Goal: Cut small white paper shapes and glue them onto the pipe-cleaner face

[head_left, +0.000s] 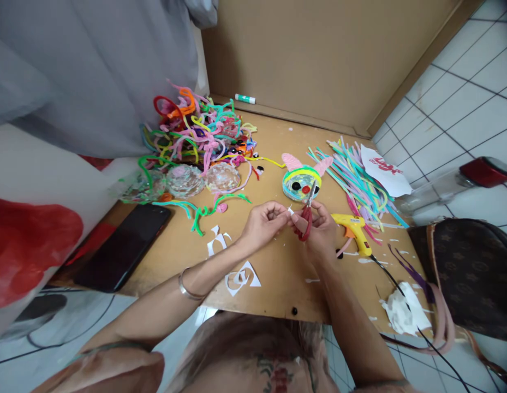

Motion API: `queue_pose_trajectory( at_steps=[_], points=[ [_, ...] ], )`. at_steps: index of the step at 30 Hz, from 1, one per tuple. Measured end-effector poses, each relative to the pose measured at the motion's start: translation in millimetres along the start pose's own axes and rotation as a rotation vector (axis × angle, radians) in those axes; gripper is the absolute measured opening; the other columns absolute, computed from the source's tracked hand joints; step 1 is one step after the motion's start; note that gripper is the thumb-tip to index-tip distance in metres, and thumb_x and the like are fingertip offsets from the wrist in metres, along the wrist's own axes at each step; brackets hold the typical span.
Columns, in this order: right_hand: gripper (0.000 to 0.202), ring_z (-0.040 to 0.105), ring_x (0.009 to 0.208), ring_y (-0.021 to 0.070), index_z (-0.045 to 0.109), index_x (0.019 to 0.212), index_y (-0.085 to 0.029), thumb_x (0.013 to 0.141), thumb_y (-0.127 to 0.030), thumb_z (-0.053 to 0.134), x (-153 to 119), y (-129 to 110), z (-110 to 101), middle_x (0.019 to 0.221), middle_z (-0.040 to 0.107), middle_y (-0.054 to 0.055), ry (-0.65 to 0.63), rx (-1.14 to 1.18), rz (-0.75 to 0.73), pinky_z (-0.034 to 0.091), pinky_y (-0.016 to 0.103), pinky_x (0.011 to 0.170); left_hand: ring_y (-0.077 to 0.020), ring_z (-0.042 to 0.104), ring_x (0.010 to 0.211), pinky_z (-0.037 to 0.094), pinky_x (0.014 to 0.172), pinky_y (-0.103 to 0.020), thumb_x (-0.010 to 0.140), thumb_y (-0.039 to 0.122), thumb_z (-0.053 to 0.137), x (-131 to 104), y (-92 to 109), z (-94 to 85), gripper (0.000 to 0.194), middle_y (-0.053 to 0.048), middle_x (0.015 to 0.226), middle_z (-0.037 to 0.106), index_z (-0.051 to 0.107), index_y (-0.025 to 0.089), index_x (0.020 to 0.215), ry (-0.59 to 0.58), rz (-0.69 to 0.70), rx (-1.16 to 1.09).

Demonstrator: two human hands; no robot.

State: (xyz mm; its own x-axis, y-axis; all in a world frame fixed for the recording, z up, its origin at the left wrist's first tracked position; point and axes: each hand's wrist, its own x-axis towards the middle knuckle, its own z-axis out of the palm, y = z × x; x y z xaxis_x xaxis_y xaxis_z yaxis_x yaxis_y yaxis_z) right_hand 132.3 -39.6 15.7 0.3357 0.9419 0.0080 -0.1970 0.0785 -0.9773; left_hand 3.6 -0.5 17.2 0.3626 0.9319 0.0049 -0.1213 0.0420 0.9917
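My left hand [266, 221] is closed in a pinch, with a small scrap of white paper [291, 212] at its fingertips. Red-handled scissors [305, 222] are held in my right hand [322, 229], their blades pointing up and away from me. The thumb of that hand is close to the paper scrap. Just beyond the hands sits a small round animal face [301, 183] with pink ears, a yellow band, black eyes and a red nose. The scissor blades overlap its lower right edge in view; whether they touch it I cannot tell.
Left stand a heap of coloured pipe cleaners [196, 131], clear plastic balls [222, 177] and a phone [124, 248]. Paper offcuts [243, 278] lie near the front edge. Right are a yellow glue gun [357, 232] with its cord, more pipe cleaners [351, 169] and a brown bag [470, 273].
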Motion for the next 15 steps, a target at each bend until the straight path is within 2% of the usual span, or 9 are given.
queue_pose_trajectory(
  at_steps=[5, 9, 15],
  points=[
    [0.045, 0.057, 0.048, 0.0096, 0.055, 0.094, -0.022, 0.057, -0.023, 0.081, -1.0, -4.5, 2.2, 0.06, 0.061, -0.008, 0.014, 0.015, 0.001, 0.045, 0.021, 0.048, -0.005, 0.047, 0.045, 0.039, 0.044, -0.017, 0.072, 0.037, 0.064, 0.4, -0.8, -2.0, 0.025, -0.001, 0.063, 0.063, 0.061, 0.013, 0.073, -0.099, -0.031, -0.003],
    [0.044, 0.053, 0.047, 0.0084, 0.056, 0.093, -0.021, 0.057, -0.025, 0.08, -2.4, -7.3, 4.3, 0.061, 0.06, -0.008, 0.04, 0.018, -0.024, 0.044, 0.022, 0.048, -0.005, 0.048, 0.046, 0.039, 0.044, -0.017, 0.072, 0.041, 0.064, 0.3, -1.1, -2.5, 0.029, 0.001, 0.062, 0.06, 0.06, 0.013, 0.074, -0.158, -0.07, -0.028],
    [0.041, 0.05, 0.047, 0.008, 0.055, 0.094, -0.022, 0.06, -0.026, 0.078, -3.4, -6.7, 3.0, 0.06, 0.059, -0.008, 0.036, -0.006, -0.051, 0.043, 0.022, 0.049, -0.0054, 0.046, 0.047, 0.036, 0.046, -0.017, 0.078, 0.035, 0.059, -1.8, -4.6, -2.6, 0.022, 0.002, 0.057, 0.056, 0.062, 0.013, 0.076, -0.138, 0.026, 0.105]
  ],
)
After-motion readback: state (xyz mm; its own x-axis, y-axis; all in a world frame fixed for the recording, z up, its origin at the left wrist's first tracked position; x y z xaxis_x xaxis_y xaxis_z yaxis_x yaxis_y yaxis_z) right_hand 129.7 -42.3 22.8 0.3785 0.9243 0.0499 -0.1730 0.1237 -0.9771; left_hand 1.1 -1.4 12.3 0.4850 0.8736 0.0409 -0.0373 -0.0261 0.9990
